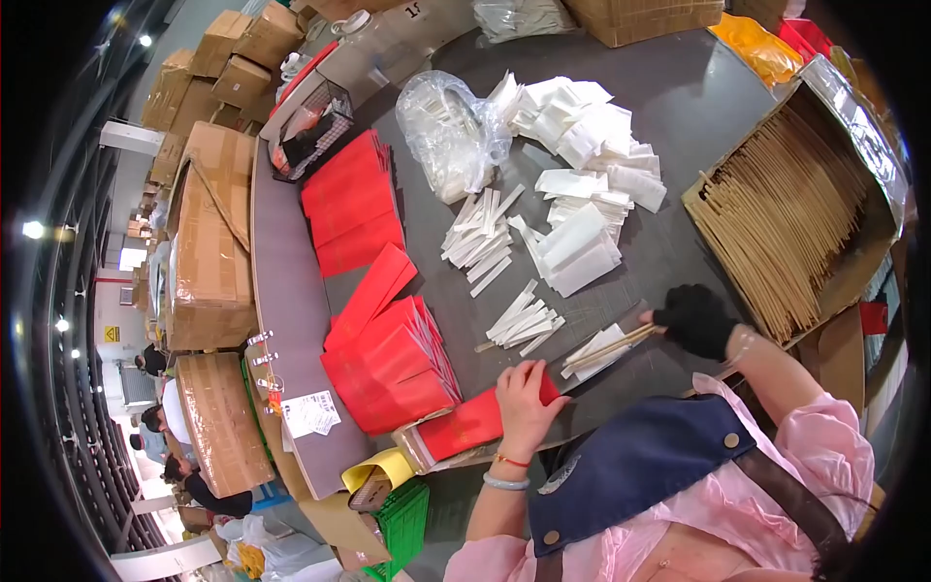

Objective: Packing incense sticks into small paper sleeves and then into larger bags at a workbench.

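My left hand (525, 405), bare with a bracelet and a red cord at the wrist, is closed over a long red paper packet (464, 427) at the table's near edge. The packet's other end shows past my thumb. My right hand (696, 322), in a black glove, pinches the ends of a few thin brown sticks (626, 342). These sticks lie over a white paper strip (598, 350); whether my fingers also grip that paper is hidden. Just beyond is a small heap of narrow white strips (525, 319). To the left lies a fanned stack of red packets (391, 369).
An open carton of thin brown sticks (786, 213) stands at right. White paper sleeves (582, 247) and a clear plastic bag (446, 131) cover the table's middle. More red packets (354, 209) lie left, beside a wire basket (315, 126). A green crate (400, 529) is below the edge.
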The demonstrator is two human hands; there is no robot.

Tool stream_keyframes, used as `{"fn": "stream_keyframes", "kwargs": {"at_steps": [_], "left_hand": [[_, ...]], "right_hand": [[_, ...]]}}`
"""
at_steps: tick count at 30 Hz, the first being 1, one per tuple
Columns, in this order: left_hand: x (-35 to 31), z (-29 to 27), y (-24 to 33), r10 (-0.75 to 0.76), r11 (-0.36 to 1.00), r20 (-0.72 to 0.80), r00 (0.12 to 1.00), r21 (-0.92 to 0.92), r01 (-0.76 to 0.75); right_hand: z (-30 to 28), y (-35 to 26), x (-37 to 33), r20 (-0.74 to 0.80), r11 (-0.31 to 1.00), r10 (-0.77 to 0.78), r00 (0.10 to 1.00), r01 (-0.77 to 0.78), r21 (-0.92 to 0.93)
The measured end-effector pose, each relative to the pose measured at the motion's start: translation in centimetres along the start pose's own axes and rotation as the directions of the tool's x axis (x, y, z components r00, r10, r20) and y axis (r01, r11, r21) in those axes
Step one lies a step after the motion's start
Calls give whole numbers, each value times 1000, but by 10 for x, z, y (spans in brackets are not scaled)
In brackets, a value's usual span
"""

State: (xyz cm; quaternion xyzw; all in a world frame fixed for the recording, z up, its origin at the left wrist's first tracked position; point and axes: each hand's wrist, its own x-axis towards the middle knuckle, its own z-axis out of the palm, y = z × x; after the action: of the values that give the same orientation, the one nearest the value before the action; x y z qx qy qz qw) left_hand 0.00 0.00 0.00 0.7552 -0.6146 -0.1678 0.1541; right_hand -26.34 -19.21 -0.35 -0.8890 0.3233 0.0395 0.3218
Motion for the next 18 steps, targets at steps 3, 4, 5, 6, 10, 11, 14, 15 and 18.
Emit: {"fn": "stream_keyframes", "kwargs": {"at_steps": [3, 4, 5, 6, 10, 11, 14, 15, 18], "left_hand": [[8, 15, 14, 58, 992, -34, 998, -114, -62], [13, 13, 25, 42, 997, -58, 997, -67, -46], [15, 9, 31, 29, 999, -82, 996, -22, -31], [13, 3, 30, -7, 999, -95, 995, 49, 12], [12, 15, 22, 22, 1000, -160, 987, 13, -21], [21, 24, 31, 44, 999, -155, 987, 1, -44], [27, 21, 26, 69, 991, -84, 994, -113, -78], [29, 14, 25, 57, 992, -89, 994, -104, -66], [34, -2, 33, 292, 951, 84, 953, 86, -299]], "right_hand": [[28, -10, 21, -201, 939, -326, 924, 293, -177], [28, -12, 27, -303, 920, -392, 868, 380, -101], [28, -12, 32, -407, 884, -440, 801, 467, -35], [24, 0, 31, -328, 968, -252, 911, 244, -65], [57, -15, 33, -291, 903, 57, 955, 75, 423], [91, -16, 38, -110, 679, 78, 991, 28, 734], [54, -78, 38, -86, 855, -152, 985, 174, 489], [37, -78, 38, -17, 847, -37, 999, 40, 531], [18, -62, 33, -207, 896, -408, 889, 347, -276]]}}
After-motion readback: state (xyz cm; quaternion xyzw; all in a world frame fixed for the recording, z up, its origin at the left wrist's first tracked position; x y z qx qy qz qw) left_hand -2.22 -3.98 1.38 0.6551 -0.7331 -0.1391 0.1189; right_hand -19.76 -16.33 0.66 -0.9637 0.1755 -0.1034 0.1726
